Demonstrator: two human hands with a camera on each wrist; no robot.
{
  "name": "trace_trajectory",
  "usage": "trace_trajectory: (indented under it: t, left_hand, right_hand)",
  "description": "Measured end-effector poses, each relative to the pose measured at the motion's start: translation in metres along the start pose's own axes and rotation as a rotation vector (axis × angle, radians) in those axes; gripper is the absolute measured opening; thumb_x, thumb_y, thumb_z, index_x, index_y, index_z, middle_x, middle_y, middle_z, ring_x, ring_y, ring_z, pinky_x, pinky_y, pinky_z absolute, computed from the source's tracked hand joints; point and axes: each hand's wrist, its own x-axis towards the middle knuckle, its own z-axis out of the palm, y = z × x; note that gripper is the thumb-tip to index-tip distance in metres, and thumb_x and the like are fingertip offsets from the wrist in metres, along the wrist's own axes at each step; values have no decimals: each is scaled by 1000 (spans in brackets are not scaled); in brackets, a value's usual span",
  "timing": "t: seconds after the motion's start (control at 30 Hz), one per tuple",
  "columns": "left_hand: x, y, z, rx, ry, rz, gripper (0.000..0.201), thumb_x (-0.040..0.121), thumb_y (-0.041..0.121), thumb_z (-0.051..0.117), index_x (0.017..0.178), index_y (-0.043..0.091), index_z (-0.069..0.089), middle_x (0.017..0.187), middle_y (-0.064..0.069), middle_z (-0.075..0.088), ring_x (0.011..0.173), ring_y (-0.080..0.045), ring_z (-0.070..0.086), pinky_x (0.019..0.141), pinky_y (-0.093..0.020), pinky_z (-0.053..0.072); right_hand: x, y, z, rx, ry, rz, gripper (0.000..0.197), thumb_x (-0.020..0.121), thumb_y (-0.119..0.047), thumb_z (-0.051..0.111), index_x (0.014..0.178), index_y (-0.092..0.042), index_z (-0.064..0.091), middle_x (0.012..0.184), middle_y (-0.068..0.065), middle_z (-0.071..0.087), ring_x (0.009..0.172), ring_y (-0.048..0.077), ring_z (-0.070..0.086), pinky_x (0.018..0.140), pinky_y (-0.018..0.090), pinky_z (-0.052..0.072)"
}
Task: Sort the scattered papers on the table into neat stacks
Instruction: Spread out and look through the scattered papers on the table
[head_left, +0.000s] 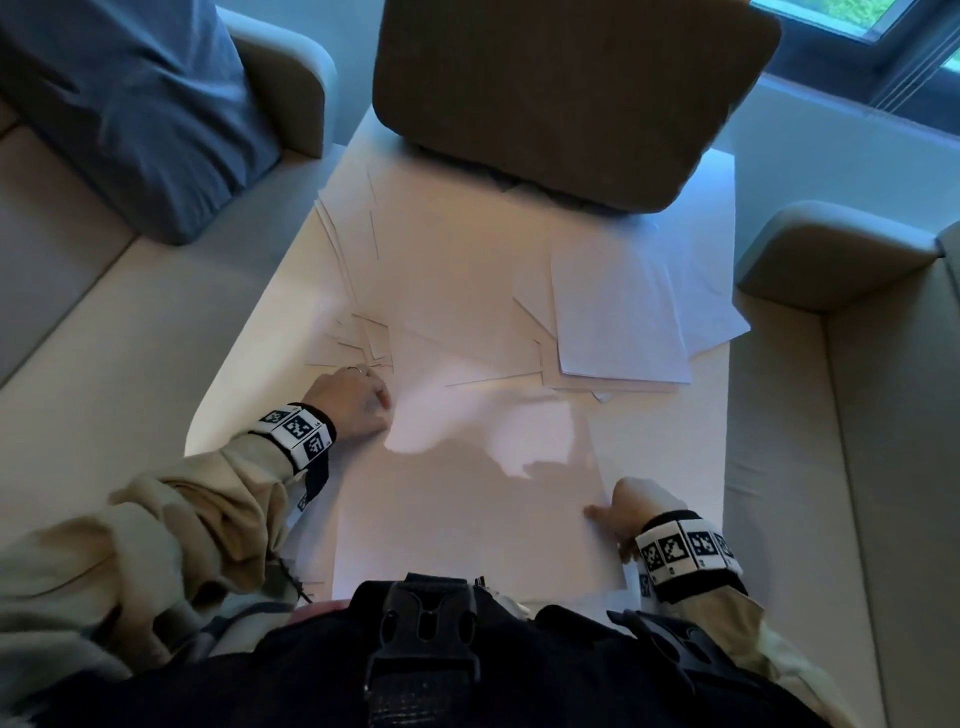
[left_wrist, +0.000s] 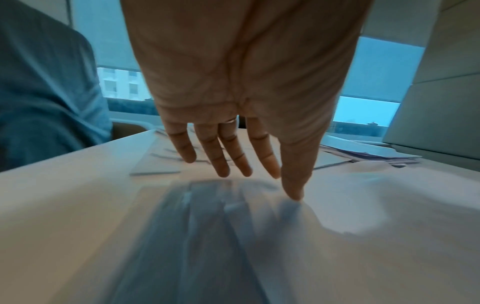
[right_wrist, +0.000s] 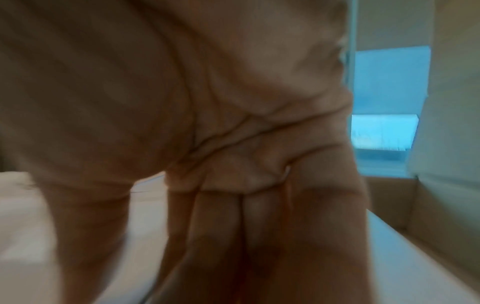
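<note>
White papers lie scattered over a white table. A large sheet lies nearest me, between my hands. My left hand rests at its far left corner, beside several overlapping sheets. In the left wrist view the left hand has straight, spread fingers and its thumb tip touches the paper. My right hand touches the large sheet's right edge, thumb pointing left. The right wrist view is blurred; there the right hand shows straight fingers pointing down at the surface. A rough pile lies at the right.
More sheets fan along the table's far left. A brown cushion overhangs the far end, covering some papers. A blue cushion lies on the beige sofa at left. Another sofa arm flanks the right. Windows are behind.
</note>
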Motion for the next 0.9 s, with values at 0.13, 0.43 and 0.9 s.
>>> trace_trajectory:
  t: [0.13, 0.43, 0.9]
  left_hand:
    - [34, 22, -18, -22, -15, 69, 29, 82, 30, 59, 110, 26, 61, 126, 0, 48, 114, -20, 51, 99, -36, 41]
    - [106, 73, -20, 99, 75, 113, 68, 78, 44, 63, 135, 14, 39, 150, -8, 23, 136, -27, 26, 106, -40, 35]
    - [146, 104, -1, 122, 53, -35, 81, 75, 49, 62, 133, 4, 29, 151, -16, 10, 132, -46, 19, 101, -51, 37]
  right_hand:
    - [14, 11, -6, -53, 164, 78, 44, 90, -51, 50, 105, -11, 60, 109, 9, 65, 101, 25, 62, 82, 31, 49]
    - [28, 55, 42, 349, 381, 310, 61, 92, -46, 48, 142, -16, 30, 150, 16, 17, 137, 33, 22, 102, 53, 37]
    - [33, 66, 76, 341, 307, 321, 63, 98, -49, 19, 151, -27, -7, 157, 1, -22, 146, 28, -13, 102, 72, 20]
